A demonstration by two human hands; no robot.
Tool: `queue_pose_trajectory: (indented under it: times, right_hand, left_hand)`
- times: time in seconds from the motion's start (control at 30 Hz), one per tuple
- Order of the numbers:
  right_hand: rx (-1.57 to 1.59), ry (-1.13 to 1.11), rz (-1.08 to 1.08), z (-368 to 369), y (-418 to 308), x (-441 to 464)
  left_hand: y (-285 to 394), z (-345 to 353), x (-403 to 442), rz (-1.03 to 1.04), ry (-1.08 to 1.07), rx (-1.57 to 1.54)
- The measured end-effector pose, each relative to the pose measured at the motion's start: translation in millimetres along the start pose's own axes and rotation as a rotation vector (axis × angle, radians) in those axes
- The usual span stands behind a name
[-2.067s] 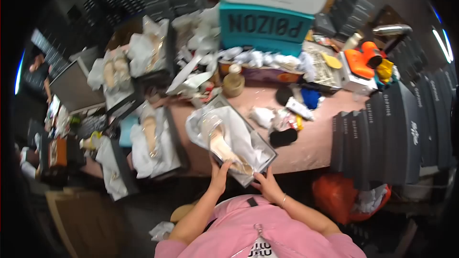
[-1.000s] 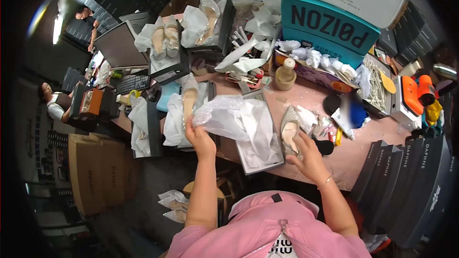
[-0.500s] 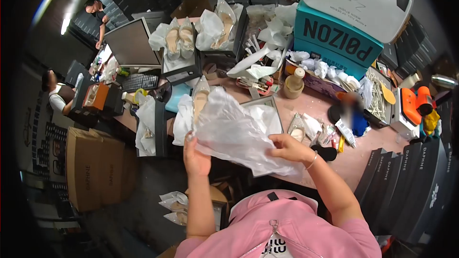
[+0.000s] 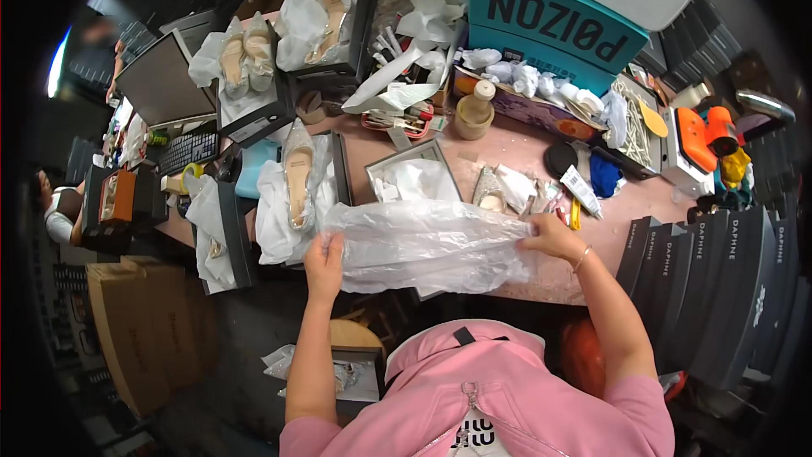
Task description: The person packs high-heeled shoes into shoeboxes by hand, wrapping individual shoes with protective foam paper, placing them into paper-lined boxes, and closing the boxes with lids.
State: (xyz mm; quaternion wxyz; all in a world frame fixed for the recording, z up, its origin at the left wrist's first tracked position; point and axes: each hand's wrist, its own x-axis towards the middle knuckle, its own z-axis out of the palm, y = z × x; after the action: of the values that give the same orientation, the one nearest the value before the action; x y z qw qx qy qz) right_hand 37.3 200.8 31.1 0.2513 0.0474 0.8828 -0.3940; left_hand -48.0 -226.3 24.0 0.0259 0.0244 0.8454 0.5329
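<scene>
Translucent sheet [image 4: 431, 247] now wider between both hands [image 4: 556, 238]

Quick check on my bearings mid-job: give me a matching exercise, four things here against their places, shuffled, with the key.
Things
1. Thin translucent white wrapping sheet
2. Teal box marked POIZON
3. Squat tan bottle with cream cap
4. Dark grey boxes marked DAPHNE

Places
A. Just right of the small red basket
B. Standing in a row at the picture's right
C. Held between left hand and right hand
D. Behind the crumpled white wads

Pairs: 1-C, 2-D, 3-A, 4-B
</scene>
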Motion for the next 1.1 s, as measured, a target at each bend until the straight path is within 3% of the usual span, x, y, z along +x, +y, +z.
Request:
queue_pose_trajectory:
  times: [0.03, 0.1, 0.17, 0.23, 0.3, 0.37, 0.4, 0.47, 0.5, 0.57, 0.6, 0.63, 0.67, 0.7, 0.73, 0.77, 0.8, 0.83, 0.9, 0.93, 1.0, 1.1]
  right_hand:
    - [0.004, 0.006, 0.006, 7.3, 6.8, -2.0]
    - [0.879, 0.229, 0.119, 26.6, 24.2, -4.5]
    - [1.009, 0.258, 0.157, 32.3, 24.2, -9.9]
    - [0.877, 0.361, 0.142, 40.1, 31.4, -10.8]
    - [0.835, 0.375, 0.114, 41.7, 40.8, -19.8]
    - [0.505, 0.492, -0.205, 41.7, 54.1, -24.1]
    - [0.504, 0.49, -0.209, 35.2, 49.7, -31.6]
    - [-0.069, 0.458, -0.333, 17.5, 34.8, -49.9]
    - [-0.067, 0.463, -0.333, 15.0, 43.6, -54.1]
    - [-0.5, 0.306, -0.241, 7.5, 64.1, -63.0]
    - [-0.521, 0.256, -0.11, -1.5, 50.6, -68.0]
    - [-0.522, 0.255, -0.11, -9.5, 32.6, -64.9]
    - [-0.21, 0.286, -0.223, -15.2, 10.8, -55.8]
    - [0.108, 0.312, -0.329, -14.3, -9.1, -43.8]
    - [0.088, 0.294, -0.392, -8.0, -29.7, -28.5]
    - [0.066, 0.28, -0.457, -2.4, -50.3, -12.1]
    - [0.092, 0.143, -0.456, 5.1, -60.8, 10.0]
    - [0.118, 0.003, -0.457, 13.3, -67.8, 33.2]
    - [0.147, -0.125, -0.462, 22.7, -87.1, 61.5]
    - [0.151, -0.127, -0.469, 30.1, -87.9, 69.9]
    - [0.007, -0.451, -0.541, 41.8, -88.1, 83.7]
    - [-0.043, -0.494, -0.521, 35.4, -91.3, 66.9]
  left_hand:
    - [-0.4, 6.3, -2.8, 0.004, -0.009, -0.001]
    - [0.2, 22.0, -11.2, -0.171, -0.165, -0.407]
    - [-21.4, 24.3, -16.2, -0.214, -0.245, -0.413]
    - [-32.3, 14.8, -13.1, -0.4, -0.353, -0.373]
    - [-37.5, 15.9, -12.7, -0.361, -0.253, -0.454]
    - [-38.2, 17.4, -13.5, -0.354, -0.149, -0.622]
    - [-38.7, 16.4, -12.8, -0.353, -0.145, -0.623]
    - [-41.3, 9.7, -8.3, -0.248, -0.317, -0.869]
    - [-44.8, 5.5, -5.7, -0.245, -0.321, -0.867]
    - [-51.2, 2.5, -0.9, -0.377, -0.403, -0.75]
    - [-36.4, 3.5, -0.3, -0.375, -0.404, -0.752]
    - [-9.4, 3.9, 0.8, -0.457, -0.385, -0.837]
    - [5.3, 4.5, 0.0, -0.544, -0.361, -0.921]
    - [-2.4, -1.2, 2.0, -0.411, -0.451, -0.815]
    - [-3.3, -4.6, 5.9, -0.41, -0.45, -0.809]
    - [-1.8, -6.3, 11.8, -0.276, -0.568, -0.573]
    - [1.1, -6.7, 17.1, -0.142, -0.676, -0.332]
    - [16.3, -6.1, 17.8, -0.139, -0.673, -0.324]
    - [64.8, -5.8, 9.5, 0.038, -0.69, 0.055]
    - [77.2, -8.1, 9.5, 0.036, -0.685, 0.063]
    - [96.7, -14.7, 11.2, 0.128, -0.754, 0.14]
    - [118.9, -26.2, 10.1, 0.219, -0.675, 0.207]
